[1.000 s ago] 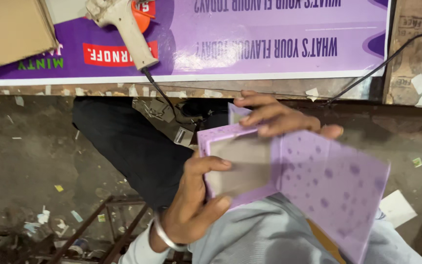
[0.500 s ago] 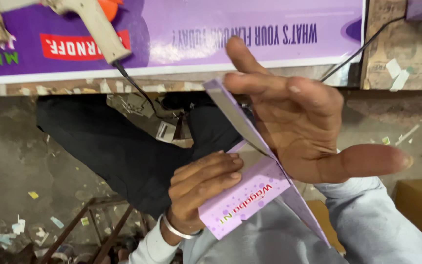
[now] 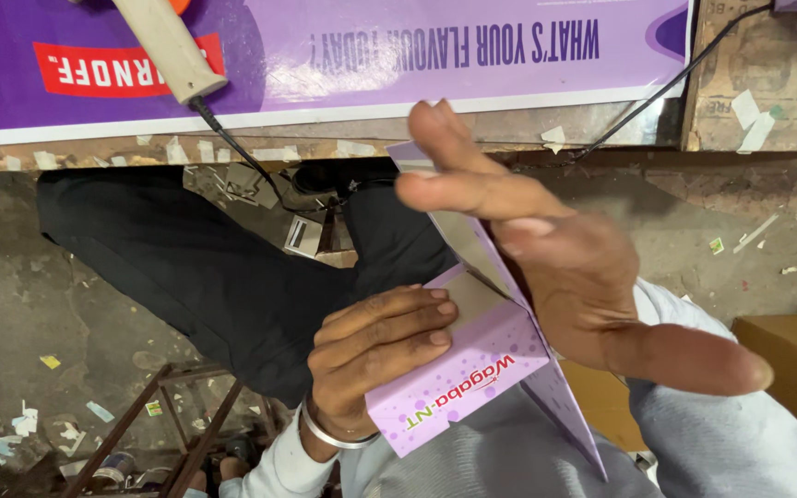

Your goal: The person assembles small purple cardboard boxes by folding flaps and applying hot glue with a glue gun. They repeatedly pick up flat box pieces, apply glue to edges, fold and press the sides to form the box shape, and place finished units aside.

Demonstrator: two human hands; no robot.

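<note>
Nearest to us, our left hand (image 3: 375,355) wraps the lilac carton (image 3: 472,369) from its left side, four fingers (image 3: 389,323) laid flat over the top panel with the tips near the carton's upper edge, the thumb hidden beneath; we press the box between fingers and palm, and a pale metal bangle (image 3: 329,433) circles the wrist just below. The carton sits low in the middle of the view, over our grey-sleeved lap, tilted, its printed long face turned toward us. Our right hand (image 3: 583,277) is spread wide and flat, fingers straight and pointing up-left, thumb stretched out to the right; its palm lies against the carton's open flap (image 3: 560,406), which stands up on edge from the box's right side and runs down to a point near the lower edge of the view; the hand pinches nothing.

Beyond the hands a dark trouser leg (image 3: 196,267) crosses a dusty floor (image 3: 39,304) strewn with paper scraps; a rusty metal frame (image 3: 154,429) lies at lower left, a brown cardboard box (image 3: 791,355) at the right edge. Farthest, along the top edge, a purple printed sheet (image 3: 435,55) covers a raised surface; a cream glue gun (image 3: 163,41) rests on it, its black cord (image 3: 237,152) trailing down.
</note>
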